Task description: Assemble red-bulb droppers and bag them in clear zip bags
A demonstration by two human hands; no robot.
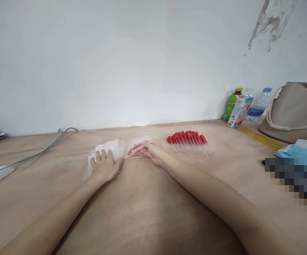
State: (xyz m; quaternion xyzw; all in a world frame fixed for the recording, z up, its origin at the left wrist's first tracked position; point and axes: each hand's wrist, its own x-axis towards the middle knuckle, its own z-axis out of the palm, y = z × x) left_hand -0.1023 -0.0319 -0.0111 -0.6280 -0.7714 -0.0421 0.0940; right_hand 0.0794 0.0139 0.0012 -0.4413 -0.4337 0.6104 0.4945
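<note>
My left hand (105, 165) lies flat with fingers spread on a pile of clear plastic zip bags (92, 156). Beside it, my right hand (153, 153) pinches the right side of a clear plastic bag (146, 139), which rests on the table. Red shapes show through this bag, but I cannot make out whether they are separate pieces. To the right of that hand, several glass-like droppers (187, 139) with red bulbs lie side by side in a fan, bulbs toward the wall.
Bottles (240, 108) and a grey-beige bag (293, 109) stand at the back right, near a blue packet (302, 154). A grey cable (44, 150) crosses the left side of the brown-covered table (132, 219). The white wall (116, 63) bounds the back.
</note>
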